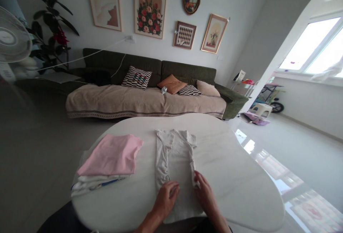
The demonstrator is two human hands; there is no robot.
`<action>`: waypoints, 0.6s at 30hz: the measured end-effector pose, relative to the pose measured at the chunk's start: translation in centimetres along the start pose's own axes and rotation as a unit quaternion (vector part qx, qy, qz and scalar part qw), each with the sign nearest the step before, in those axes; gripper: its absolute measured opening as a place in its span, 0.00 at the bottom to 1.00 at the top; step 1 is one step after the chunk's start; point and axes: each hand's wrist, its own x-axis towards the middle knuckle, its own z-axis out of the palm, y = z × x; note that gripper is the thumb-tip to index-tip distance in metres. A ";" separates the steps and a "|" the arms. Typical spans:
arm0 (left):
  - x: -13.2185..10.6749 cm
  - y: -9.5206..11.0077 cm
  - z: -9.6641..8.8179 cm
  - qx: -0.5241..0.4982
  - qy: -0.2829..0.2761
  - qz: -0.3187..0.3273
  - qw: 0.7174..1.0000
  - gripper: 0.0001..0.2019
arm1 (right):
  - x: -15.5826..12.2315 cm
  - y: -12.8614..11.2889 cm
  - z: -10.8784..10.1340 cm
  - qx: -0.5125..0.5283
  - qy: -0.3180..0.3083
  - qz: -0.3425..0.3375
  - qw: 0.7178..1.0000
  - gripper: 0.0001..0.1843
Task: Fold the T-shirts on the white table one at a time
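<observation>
Green sofa (187, 69) runs along the wall, well apart from the person. White table (227, 168), rounded, marble-look, sits in front, near edge right at the person. Beige blanket (134, 100) covers the sofa seat, dark stripe and fringe along its lower border. Leafy plant (49, 18) stands at far left behind a fan (13, 36), which is cut off by the view edge. Rose print (150, 15) and beach print (105, 2) hang above the sofa, smaller frames to their right. Pale shirt (180, 165), short-sleeved, lies flat near the middle of the table, sleeve end toward the sofa, lower end at the near table edge; its left side is a rumpled strip, middle smoother, right edge gathered in a narrow fold. Pink garment (112, 156) lies to the left of the shirt, apart from it, on top of white folded clothes (93, 184) with a bit of blue showing, stack close to the table's left edge. Orange cushion (172, 84) and checkered cushion (136, 77) rest on the blanket. Right hand (205, 190) is at the shirt's right edge, thumb and fingers closed on the gathered cloth. Left hand (167, 195) is over the shirt's lower left part, fingers curled, thumb near the fingertips; cannot tell whether cloth is pinched between them.
</observation>
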 end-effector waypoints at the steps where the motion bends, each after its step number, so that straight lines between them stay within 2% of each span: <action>1: 0.7 0.0 0.5 -0.031 0.003 -0.030 0.999 0.19 | -0.2 -0.8 0.6 0.010 -0.058 -0.048 0.997 0.23; 3: 1.8 -0.4 1.6 -0.069 -0.003 -0.086 0.994 0.21 | -0.2 -1.7 1.3 0.022 -0.160 -0.105 0.981 0.23; 5: 2.4 -1.0 2.6 -0.077 -0.003 -0.112 0.991 0.23 | 0.7 -1.3 1.4 0.050 -0.183 -0.093 0.977 0.20; 6: 2.5 -1.4 3.0 -0.075 0.002 -0.108 0.991 0.22 | 1.7 -0.7 1.2 0.076 -0.164 -0.060 0.982 0.17; 8: 2.3 -2.0 3.4 -0.067 0.007 -0.078 0.995 0.20 | 4.7 0.9 0.6 0.155 -0.090 0.070 0.981 0.12; 10: 2.1 -2.5 3.6 -0.052 -0.004 -0.047 0.998 0.19 | 8.6 2.9 0.2 0.223 -0.018 0.217 0.950 0.10; 12: 2.0 -2.7 3.6 -0.017 -0.029 -0.023 0.999 0.20 | 12.5 4.6 0.3 0.256 0.026 0.315 0.914 0.09; 15: 2.5 -3.1 4.0 0.068 -0.079 0.008 0.994 0.23 | 16.9 6.3 1.4 0.272 0.046 0.378 0.884 0.11; 18: 3.1 -4.0 4.9 0.136 -0.103 0.020 0.985 0.24 | 19.5 7.0 3.1 0.283 0.046 0.422 0.860 0.14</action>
